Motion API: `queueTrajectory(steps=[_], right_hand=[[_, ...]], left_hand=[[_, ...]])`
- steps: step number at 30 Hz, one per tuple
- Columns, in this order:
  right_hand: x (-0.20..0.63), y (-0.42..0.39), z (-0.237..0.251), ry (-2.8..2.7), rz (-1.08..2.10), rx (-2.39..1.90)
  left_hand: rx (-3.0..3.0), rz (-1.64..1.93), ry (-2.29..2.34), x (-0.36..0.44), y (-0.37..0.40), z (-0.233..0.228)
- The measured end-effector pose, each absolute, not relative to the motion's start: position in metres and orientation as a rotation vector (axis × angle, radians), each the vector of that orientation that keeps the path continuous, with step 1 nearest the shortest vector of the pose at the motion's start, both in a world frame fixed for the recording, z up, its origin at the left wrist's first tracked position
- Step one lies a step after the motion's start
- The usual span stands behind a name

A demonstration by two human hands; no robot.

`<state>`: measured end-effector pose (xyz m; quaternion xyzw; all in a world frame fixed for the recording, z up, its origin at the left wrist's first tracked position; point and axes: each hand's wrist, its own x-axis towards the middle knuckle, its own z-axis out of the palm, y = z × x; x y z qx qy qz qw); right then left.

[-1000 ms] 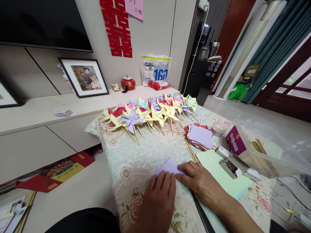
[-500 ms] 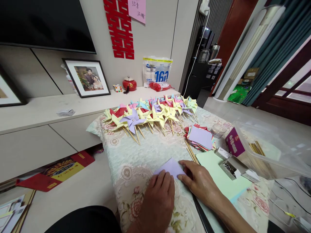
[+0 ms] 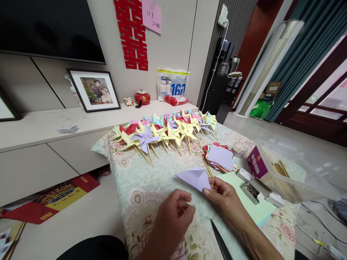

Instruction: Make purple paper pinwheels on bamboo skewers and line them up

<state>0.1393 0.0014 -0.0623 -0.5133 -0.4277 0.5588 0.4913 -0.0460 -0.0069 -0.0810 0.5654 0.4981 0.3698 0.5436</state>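
Well, the folded purple paper (image 3: 193, 178) is in the right hand (image 3: 227, 196), which pinches it at its right, near corner with thumb and fingers. The paper's long way runs left to right, with a pointy end out to the left and a bit far. The left hand (image 3: 172, 218) has nothing in it that shows, and its fingers curl loosely. It is apart from the paper, on the near, left side.

Tbl (image 3: 159, 169) w/ floral cloth (image 3: 121, 186), pinwheels (image 3: 145, 138) along far end, stack of coloured paper sqs (image 3: 221, 157), sticks (image 3: 208, 167), green sheets (image 3: 262, 212), dark blade (image 3: 221, 239) nr front, poss. scissors
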Motion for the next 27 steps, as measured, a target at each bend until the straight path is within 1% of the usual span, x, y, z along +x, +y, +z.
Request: queueTrajectory(steps=[4,9,12,19,23,27], right_hand=[[0.134,-0.001,-0.063,-0.964,1.425,-1.127],[0.129,-0.005,-0.065,-1.049,1.459,-1.098],[0.132,-0.005,-0.063,-1.108,1.456,-1.109],[0.15,-0.002,-0.065,-1.144,1.373,-1.202],[0.151,-0.001,-0.069,-1.176,1.389,-1.278],[0.149,-0.002,-0.075,-1.174,1.333,-1.346]], left_hand=[[0.84,0.995,0.997,-0.032,0.003,-0.085],[0.699,1.047,0.917,-0.022,0.008,-0.074],[0.717,1.033,0.97,-0.02,0.013,-0.069],[0.954,0.821,1.031,-0.024,0.019,-0.069],[1.021,0.788,1.025,-0.024,0.017,-0.069],[1.006,0.798,1.021,-0.022,0.017,-0.073]])
